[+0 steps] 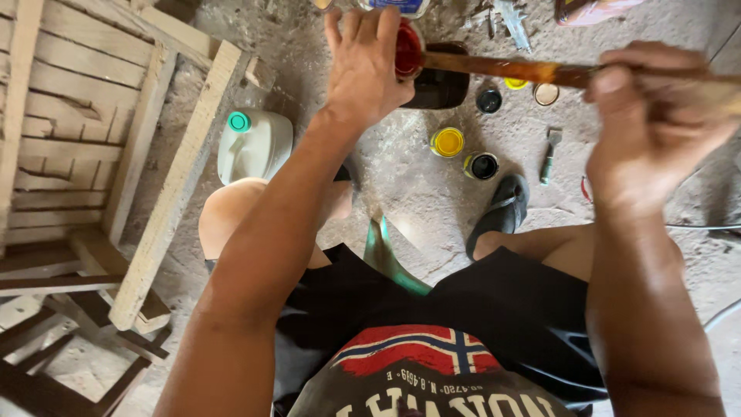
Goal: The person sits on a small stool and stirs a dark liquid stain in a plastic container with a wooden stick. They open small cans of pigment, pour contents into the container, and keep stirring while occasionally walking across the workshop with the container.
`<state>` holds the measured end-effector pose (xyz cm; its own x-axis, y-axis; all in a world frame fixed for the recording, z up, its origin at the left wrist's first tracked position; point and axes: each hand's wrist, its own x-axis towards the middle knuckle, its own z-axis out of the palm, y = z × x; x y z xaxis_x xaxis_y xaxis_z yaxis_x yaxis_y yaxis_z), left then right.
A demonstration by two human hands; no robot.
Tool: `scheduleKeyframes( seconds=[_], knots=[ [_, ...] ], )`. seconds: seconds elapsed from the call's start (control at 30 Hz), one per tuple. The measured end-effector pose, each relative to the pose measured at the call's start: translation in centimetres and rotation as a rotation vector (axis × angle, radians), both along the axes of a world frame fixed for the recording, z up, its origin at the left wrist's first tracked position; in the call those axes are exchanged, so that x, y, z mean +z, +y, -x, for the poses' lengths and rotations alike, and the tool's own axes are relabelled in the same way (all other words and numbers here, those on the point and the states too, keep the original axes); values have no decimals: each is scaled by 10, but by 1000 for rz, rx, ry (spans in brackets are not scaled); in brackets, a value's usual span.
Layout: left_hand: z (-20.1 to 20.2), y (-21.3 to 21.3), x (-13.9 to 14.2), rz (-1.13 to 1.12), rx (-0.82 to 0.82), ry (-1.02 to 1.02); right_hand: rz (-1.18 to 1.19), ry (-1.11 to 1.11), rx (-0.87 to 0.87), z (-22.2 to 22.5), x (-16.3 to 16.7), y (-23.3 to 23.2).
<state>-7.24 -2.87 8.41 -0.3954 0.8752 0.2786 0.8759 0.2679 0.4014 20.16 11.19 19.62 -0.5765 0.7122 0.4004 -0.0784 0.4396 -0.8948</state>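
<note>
Viewpoint: looking down past the person's lap to a dusty concrete floor (417,185); knees and one dark sandal (500,210) show.
Left hand: left hand (365,66) is stretched forward, palm down, fingers (356,27) spread loosely over the rim of a small tin of red paint (407,51). It steadies the tin from above, not clenched.
Right hand: right hand (652,116) is closed around the near end of a long brown stirring stick (502,69); the grip is a fist with the thumb on top.
Stick position: roughly level, running from the right hand to the red tin; the tip looks to be at or in the paint, though the left hand hides the exact contact.
Red tin location: far middle of the floor, touching a dark container (440,89) just beside it.
Other tins: a yellow one (448,142) and a black one (483,165) sit nearer the person; a further dark one (488,100) and a pale lid (546,94) lie beyond.
Other items: a small scraper (549,154) right of the tins; a white jug with a green cap (253,144) by the left knee; a bare wooden chair frame (93,177) along the floor's left edge.
Step in hand (judgement): stirring or loading red paint with the stick.
Next move calls for (judgement): keeping the tin pinned, and lifting the stick slowly so paint does not drip on the other tins.
</note>
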Motion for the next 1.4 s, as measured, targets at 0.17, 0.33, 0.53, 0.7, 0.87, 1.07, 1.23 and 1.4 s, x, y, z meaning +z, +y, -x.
scheduleKeyframes(
  seconds=[0.17, 0.33, 0.53, 0.7, 0.87, 1.07, 1.23, 1.4],
  knots=[
    [-4, 11, -1, 213, 9, 65, 146, 118, -80, -40, -31, 29],
    [-17, 19, -2, 283, -5, 107, -198, -138, -209, -32, -65, 59],
    [-34, 37, -3, 330, -35, 166, -198, -280, -88, 12, -91, 47],
    [-38, 43, -2, 315, -48, 179, -95, -354, -21, 23, -104, 45],
    [-33, 46, 1, 270, -8, 120, -117, -439, 88, 30, -125, 44],
    [-29, 49, 11, 298, 74, 15, -261, -500, 25, 53, -146, 28],
    [-21, 43, 14, 280, 108, 1, -494, -575, -31, 74, -148, 16],
    [-14, 37, 7, 178, 92, 99, -90, -640, 41, 88, -150, 7]
  ],
)
